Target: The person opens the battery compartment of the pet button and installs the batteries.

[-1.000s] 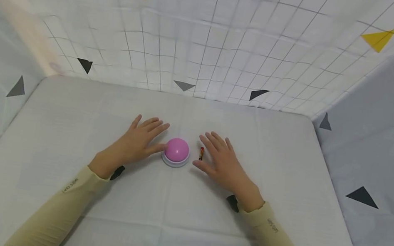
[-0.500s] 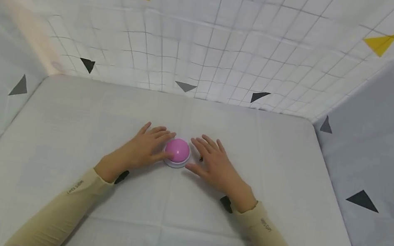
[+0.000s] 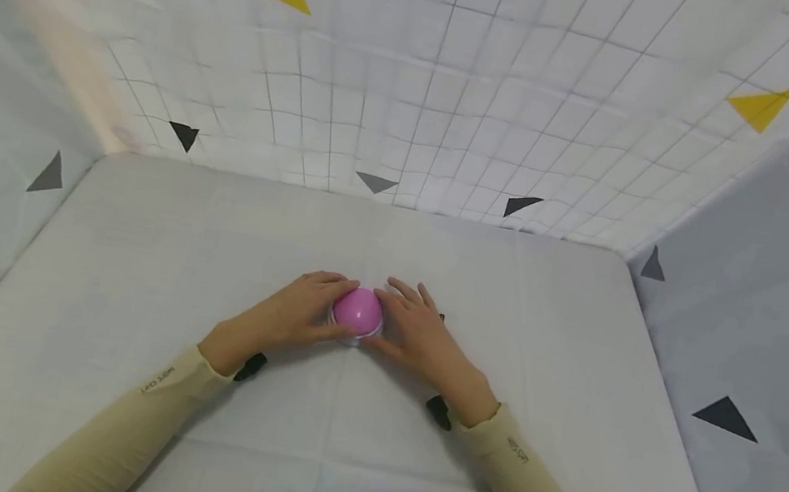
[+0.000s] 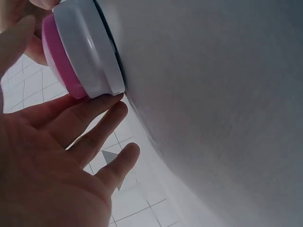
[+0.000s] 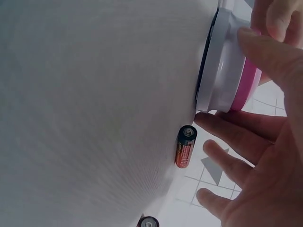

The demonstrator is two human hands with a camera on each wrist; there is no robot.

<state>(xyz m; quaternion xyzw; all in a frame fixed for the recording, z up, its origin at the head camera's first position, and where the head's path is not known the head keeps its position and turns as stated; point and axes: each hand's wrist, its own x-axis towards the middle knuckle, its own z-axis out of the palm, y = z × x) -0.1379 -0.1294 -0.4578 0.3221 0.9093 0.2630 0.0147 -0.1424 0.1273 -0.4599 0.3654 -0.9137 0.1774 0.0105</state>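
A round push button (image 3: 358,312) with a pink dome on a white base sits on the table between both hands. My left hand (image 3: 294,316) holds its left side, thumb at the near edge and fingers along the far side. From the right, my right hand (image 3: 424,338) holds it too. In the right wrist view its thumb lies on the white base (image 5: 221,66) and a fingertip is at the rim, with the other fingers spread. A small red and black battery (image 5: 186,146) lies by the right fingers; the right hand hides most of it in the head view.
A second battery (image 5: 149,222) shows at the bottom edge of the right wrist view. The white-covered table (image 3: 216,221) has a gridded sheet (image 3: 419,73) behind it and plain sheets at both sides, marked with black, grey and yellow triangles.
Both hands have moved inward and closed around the push button from either side. The right hand has passed over the battery, which was in plain sight a second ago. The head view has shifted slightly.
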